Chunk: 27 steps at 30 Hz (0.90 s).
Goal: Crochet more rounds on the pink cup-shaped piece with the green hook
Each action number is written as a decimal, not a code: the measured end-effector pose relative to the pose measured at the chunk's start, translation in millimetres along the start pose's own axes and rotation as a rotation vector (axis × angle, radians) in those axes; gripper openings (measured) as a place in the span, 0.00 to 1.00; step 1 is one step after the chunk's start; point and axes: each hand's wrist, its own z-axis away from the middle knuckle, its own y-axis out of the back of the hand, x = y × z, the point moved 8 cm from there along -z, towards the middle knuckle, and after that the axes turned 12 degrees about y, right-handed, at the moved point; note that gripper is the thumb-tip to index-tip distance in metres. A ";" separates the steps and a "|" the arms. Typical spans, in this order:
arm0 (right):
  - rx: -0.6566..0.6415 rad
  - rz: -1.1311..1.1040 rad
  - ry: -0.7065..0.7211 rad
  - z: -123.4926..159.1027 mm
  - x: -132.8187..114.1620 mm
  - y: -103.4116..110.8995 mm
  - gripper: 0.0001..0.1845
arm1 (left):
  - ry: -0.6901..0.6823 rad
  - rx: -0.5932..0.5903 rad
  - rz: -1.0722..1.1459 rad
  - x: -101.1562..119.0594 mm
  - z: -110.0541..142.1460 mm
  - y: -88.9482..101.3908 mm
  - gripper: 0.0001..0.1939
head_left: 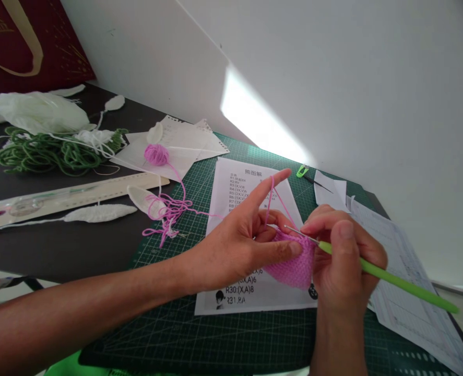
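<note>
Between thumb and fingers, my left hand (242, 240) pinches a pink crochet piece (292, 266), its index finger raised with a strand of pink yarn (277, 193) looped over it. My right hand (343, 250) grips a crochet hook (403, 284) with a green handle. The hook's metal tip lies at the top edge of the pink piece, close to the taut yarn. Underneath is a printed pattern sheet (235, 183), partly covered by my hands. From my left hand the yarn runs back to a loose pink tangle (168, 209) and a small pink ball (156, 154).
A green cutting mat (200, 344) covers the table's middle. To the left lie green yarn (55, 154), a white bundle (39, 112), a ruler (78, 196) and white crocheted leaf shapes (102, 212). Papers (411, 277) and a green clip (302, 171) are on the right; a wall rises behind.
</note>
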 end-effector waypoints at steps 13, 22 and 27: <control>-0.082 -0.065 -0.127 0.3 5.1 -2.7 0.11 | 0.099 0.019 0.023 -4.2 -1.8 3.2 0.51; -0.069 -0.095 -0.175 2.7 11.6 -0.8 0.07 | 0.106 0.057 0.002 -5.5 -0.8 4.6 0.49; -0.075 -0.089 -0.194 3.8 13.3 -0.8 0.04 | 0.100 0.076 0.010 -5.8 -0.3 5.2 0.48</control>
